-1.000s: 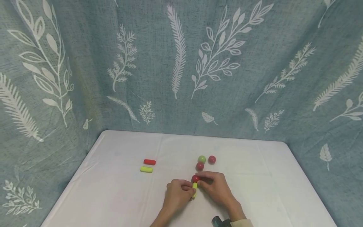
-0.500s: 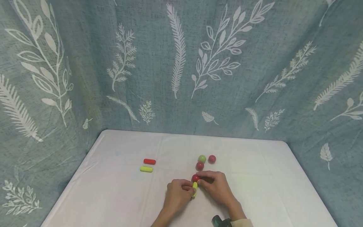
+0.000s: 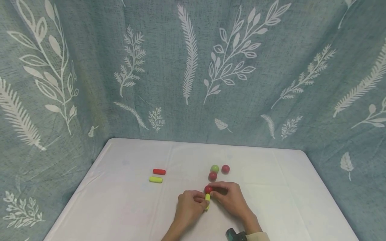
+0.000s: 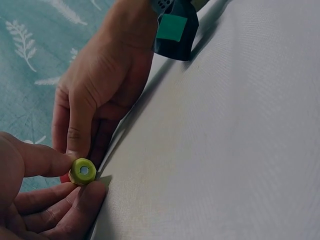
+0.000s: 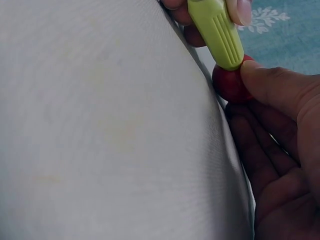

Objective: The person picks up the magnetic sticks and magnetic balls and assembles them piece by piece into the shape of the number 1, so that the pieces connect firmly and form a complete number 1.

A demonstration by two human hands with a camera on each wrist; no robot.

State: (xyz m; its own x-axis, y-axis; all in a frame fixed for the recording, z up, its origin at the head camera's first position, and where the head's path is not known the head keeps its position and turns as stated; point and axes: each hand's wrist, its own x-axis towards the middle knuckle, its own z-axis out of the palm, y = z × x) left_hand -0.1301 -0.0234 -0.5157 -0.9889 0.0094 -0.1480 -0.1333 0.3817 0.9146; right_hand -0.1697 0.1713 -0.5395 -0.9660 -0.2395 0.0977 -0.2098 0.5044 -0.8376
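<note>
My left hand (image 3: 190, 206) pinches a yellow-green magnetic building rod (image 3: 207, 198) between thumb and fingers. In the left wrist view, the end of this rod (image 4: 84, 171) faces the camera and shows a small metal disc. A red ball (image 3: 208, 189) touches the rod's far end. My right hand (image 3: 231, 199) holds that ball between thumb and fingers. Grooves run along the rod (image 5: 220, 35) in the right wrist view, its tip against the red ball (image 5: 231, 86). Most of the ball is hidden by fingers in the left wrist view.
On the white-covered table (image 3: 120, 207), a red rod (image 3: 159, 171) and another yellow-green rod (image 3: 155, 179) lie at left. A green ball (image 3: 215, 168) and two red balls, one nearer (image 3: 212, 176) and one at right (image 3: 225, 169), sit beyond the hands. A patterned curtain (image 3: 169, 67) hangs behind.
</note>
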